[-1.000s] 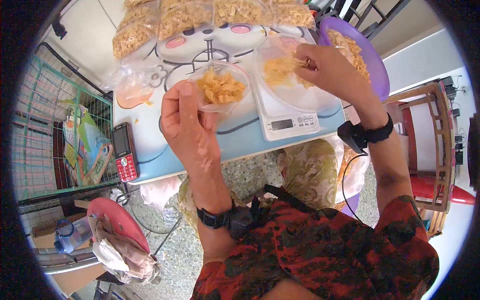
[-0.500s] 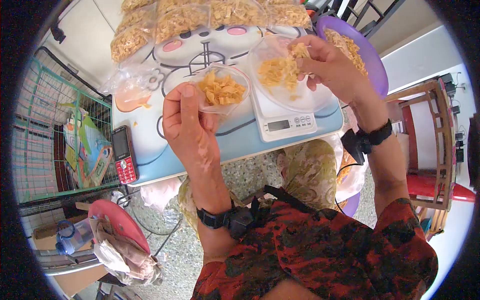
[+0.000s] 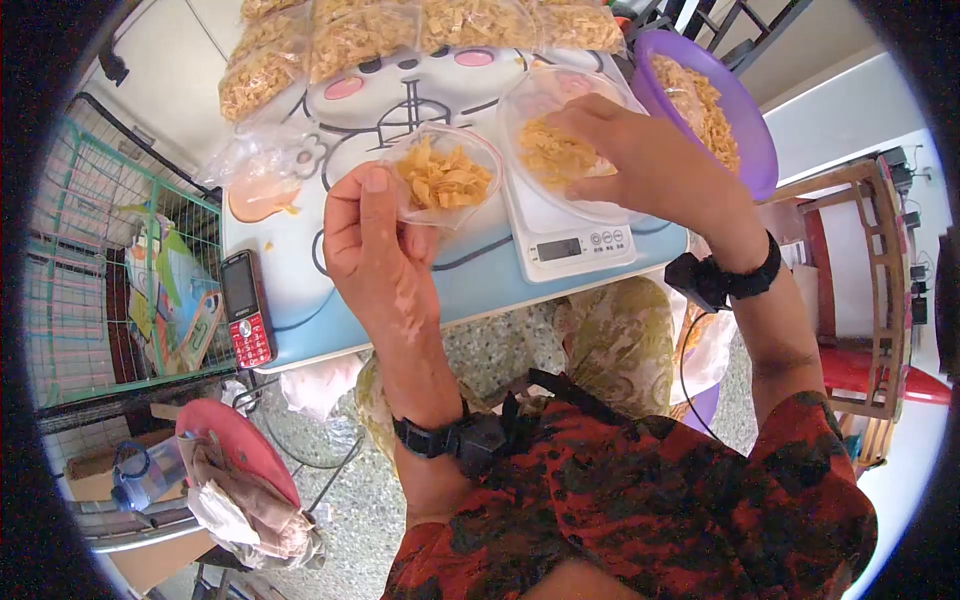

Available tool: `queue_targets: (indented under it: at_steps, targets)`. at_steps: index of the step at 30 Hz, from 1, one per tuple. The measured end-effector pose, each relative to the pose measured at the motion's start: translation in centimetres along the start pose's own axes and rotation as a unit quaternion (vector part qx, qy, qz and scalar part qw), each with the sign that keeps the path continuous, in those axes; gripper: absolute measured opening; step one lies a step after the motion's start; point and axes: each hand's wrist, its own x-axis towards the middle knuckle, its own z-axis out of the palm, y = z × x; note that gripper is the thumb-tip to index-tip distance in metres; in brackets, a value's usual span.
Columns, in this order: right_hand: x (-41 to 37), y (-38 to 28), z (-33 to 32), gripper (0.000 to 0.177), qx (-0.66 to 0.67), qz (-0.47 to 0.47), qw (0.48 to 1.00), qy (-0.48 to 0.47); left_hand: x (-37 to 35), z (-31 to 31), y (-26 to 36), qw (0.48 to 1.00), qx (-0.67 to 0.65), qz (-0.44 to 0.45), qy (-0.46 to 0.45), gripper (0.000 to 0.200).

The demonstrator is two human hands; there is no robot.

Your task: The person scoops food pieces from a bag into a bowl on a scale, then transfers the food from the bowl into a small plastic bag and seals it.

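My left hand (image 3: 380, 225) pinches the rim of a small clear plastic bag (image 3: 487, 150) between thumb and fingers. Yellow dried strips (image 3: 440, 178) fill its mouth. To the right, a white digital scale (image 3: 540, 225) carries a clear round bowl (image 3: 515, 105) with more yellow strips (image 3: 550, 152) in it. My right hand (image 3: 650, 165) reaches down into this bowl, thumb and index finger spread apart over the strips. Its other fingers are mostly hidden behind the hand. The scale's display is lit, but its digits are too small to read.
Several filled bags (image 3: 365, 45) line the table's far edge. A purple basin (image 3: 765, 150) of strips stands at right. Loose plastic bags (image 3: 245, 160) and a red phone (image 3: 247, 310) lie at left. A green wire cage (image 3: 60, 260) and red stool (image 3: 245, 440) flank the table.
My right hand has gone down and slightly left into the bowl; the strips it held above the bowl no longer show in its fingers. My left hand and its bag stay nearly still.
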Motion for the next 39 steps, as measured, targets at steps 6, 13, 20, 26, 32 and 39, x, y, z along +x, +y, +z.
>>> queue_targets:
  at_steps: [6,13,20,26,32,39]
  targets:
    - [0.9,-0.9,-0.1,0.072,-0.01,0.048,0.999,-0.005,0.0,-0.2,0.0,1.0,-0.002,0.005,0.006,0.015]
    - [1.2,0.8,1.0,0.055,-0.021,-0.044,0.998,0.037,-0.1,0.0,0.2,1.0,0.009,0.005,0.012,0.016]
    - [1.9,1.1,1.0,0.03,-0.003,-0.059,0.996,0.063,0.0,-0.2,0.0,1.0,-0.005,0.022,-0.022,0.016]
    - [1.6,2.3,1.6,0.023,0.092,-0.017,0.992,0.089,-0.1,0.1,0.2,1.0,0.006,0.006,0.012,0.015]
    - [1.0,1.9,-0.5,0.02,0.214,0.141,0.965,0.05,0.1,-0.3,0.0,1.0,-0.008,0.008,-0.006,0.015]
    - [0.4,2.3,-1.3,0.019,0.428,0.167,0.886,0.057,0.1,-0.3,0.0,1.0,-0.01,0.017,-0.014,0.016]
